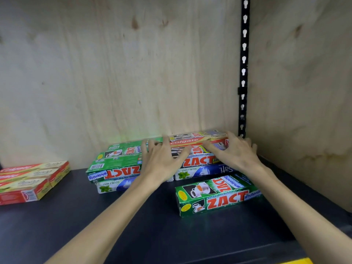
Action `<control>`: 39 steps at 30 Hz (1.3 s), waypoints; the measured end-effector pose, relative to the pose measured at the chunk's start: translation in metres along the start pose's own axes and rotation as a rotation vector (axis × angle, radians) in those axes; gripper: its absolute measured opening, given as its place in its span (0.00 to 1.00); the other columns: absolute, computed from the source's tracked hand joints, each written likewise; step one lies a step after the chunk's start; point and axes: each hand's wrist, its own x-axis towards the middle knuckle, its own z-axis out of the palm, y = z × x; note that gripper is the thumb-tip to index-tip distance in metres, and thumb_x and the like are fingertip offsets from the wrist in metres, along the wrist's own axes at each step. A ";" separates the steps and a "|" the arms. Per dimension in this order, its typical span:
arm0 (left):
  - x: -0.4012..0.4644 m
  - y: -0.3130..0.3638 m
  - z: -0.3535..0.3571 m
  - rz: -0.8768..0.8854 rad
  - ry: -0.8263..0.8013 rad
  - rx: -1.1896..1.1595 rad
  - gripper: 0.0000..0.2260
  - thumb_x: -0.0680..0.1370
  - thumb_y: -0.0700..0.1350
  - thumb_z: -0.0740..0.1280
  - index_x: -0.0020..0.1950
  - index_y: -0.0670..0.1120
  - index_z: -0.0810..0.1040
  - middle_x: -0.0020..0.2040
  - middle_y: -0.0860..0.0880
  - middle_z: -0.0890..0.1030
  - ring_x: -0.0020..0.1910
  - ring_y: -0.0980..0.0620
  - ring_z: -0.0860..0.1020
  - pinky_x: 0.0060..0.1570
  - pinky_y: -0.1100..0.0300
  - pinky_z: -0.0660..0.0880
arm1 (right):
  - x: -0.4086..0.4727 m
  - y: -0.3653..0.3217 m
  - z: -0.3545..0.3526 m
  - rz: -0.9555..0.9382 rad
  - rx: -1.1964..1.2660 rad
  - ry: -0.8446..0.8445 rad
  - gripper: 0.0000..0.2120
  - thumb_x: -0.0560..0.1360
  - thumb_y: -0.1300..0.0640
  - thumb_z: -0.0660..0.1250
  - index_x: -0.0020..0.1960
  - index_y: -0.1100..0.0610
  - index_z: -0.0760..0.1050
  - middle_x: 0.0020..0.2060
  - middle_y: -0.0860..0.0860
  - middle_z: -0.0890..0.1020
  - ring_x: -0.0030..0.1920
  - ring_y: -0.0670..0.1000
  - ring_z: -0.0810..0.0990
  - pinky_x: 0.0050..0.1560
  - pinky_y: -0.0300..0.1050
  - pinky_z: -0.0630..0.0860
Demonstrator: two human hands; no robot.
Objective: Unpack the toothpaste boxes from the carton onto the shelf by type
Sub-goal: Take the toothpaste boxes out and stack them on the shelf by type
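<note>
Sorting looks partly done, judging by the shelf (133,221). Taking the mixed pile (152,164) at the back middle as the landmark: well to its left sits a tidy Colgate stack (32,180), all red boxes together, so that type seems sorted. Just in front of the pile, to the right, one green Zact box (219,195) lies on its own, maybe the start of a Zact group.

The pile itself is the messy bit. It has green Zact Whitening, a Zact with a darker panel, blue-and-white Double Mint boxes at the bottom, and a stray Colgate box (190,141) lying on top at the back.

Both hands are on top of the pile. The left hand (162,161) lies spread with fingers fairly straight, touching the boxes, its fingertips at the Colgate box's left end. The right hand (234,151) has fingers loosely curved over that box's right end; can't tell if it's really gripping yet.

The carton isn't in view, so no idea how many boxes are left in it. My guess: the Colgate goes left next, then the rest gets split.
</note>
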 end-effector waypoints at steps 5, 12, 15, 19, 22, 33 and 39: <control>0.004 0.001 0.005 -0.040 0.045 -0.071 0.35 0.75 0.74 0.56 0.71 0.50 0.74 0.63 0.47 0.78 0.69 0.46 0.67 0.73 0.43 0.57 | 0.000 -0.001 0.001 -0.018 0.034 0.025 0.45 0.69 0.22 0.60 0.77 0.48 0.60 0.71 0.58 0.73 0.73 0.64 0.64 0.73 0.63 0.59; 0.006 0.002 0.000 -0.100 0.296 -0.440 0.24 0.73 0.59 0.74 0.63 0.46 0.79 0.52 0.53 0.72 0.65 0.48 0.69 0.63 0.52 0.65 | -0.001 0.000 -0.001 -0.084 0.178 0.212 0.34 0.74 0.35 0.68 0.72 0.53 0.68 0.64 0.56 0.77 0.68 0.59 0.69 0.69 0.60 0.66; 0.011 0.000 -0.005 -0.113 0.386 -0.561 0.23 0.72 0.54 0.78 0.63 0.47 0.81 0.53 0.53 0.74 0.64 0.48 0.71 0.62 0.55 0.68 | -0.004 -0.003 -0.005 -0.105 0.245 0.294 0.27 0.76 0.44 0.71 0.70 0.56 0.72 0.62 0.56 0.78 0.67 0.58 0.69 0.67 0.59 0.69; 0.016 -0.008 -0.012 -0.122 0.482 -0.635 0.21 0.71 0.54 0.77 0.62 0.50 0.82 0.54 0.54 0.80 0.63 0.51 0.70 0.63 0.54 0.70 | -0.011 -0.013 -0.011 -0.141 0.325 0.365 0.27 0.75 0.46 0.73 0.70 0.55 0.73 0.61 0.53 0.79 0.66 0.54 0.71 0.66 0.59 0.73; 0.007 -0.018 -0.023 -0.114 0.514 -0.626 0.22 0.71 0.57 0.77 0.62 0.53 0.81 0.53 0.55 0.81 0.62 0.52 0.70 0.60 0.57 0.66 | -0.020 -0.022 -0.015 -0.146 0.375 0.397 0.29 0.73 0.45 0.74 0.70 0.54 0.73 0.61 0.51 0.79 0.67 0.53 0.71 0.67 0.59 0.73; -0.071 -0.123 -0.081 -0.132 0.526 -0.713 0.17 0.68 0.59 0.79 0.53 0.60 0.81 0.48 0.60 0.83 0.57 0.52 0.80 0.56 0.46 0.78 | -0.093 -0.108 0.019 -0.239 0.471 0.338 0.30 0.70 0.42 0.77 0.67 0.54 0.76 0.54 0.50 0.81 0.58 0.52 0.76 0.55 0.43 0.70; -0.132 -0.217 -0.102 -0.218 0.523 -0.595 0.24 0.66 0.67 0.75 0.58 0.60 0.80 0.52 0.56 0.82 0.58 0.50 0.78 0.60 0.45 0.76 | -0.148 -0.175 0.062 -0.272 0.518 0.227 0.31 0.69 0.46 0.79 0.67 0.57 0.76 0.52 0.49 0.79 0.54 0.48 0.76 0.52 0.36 0.69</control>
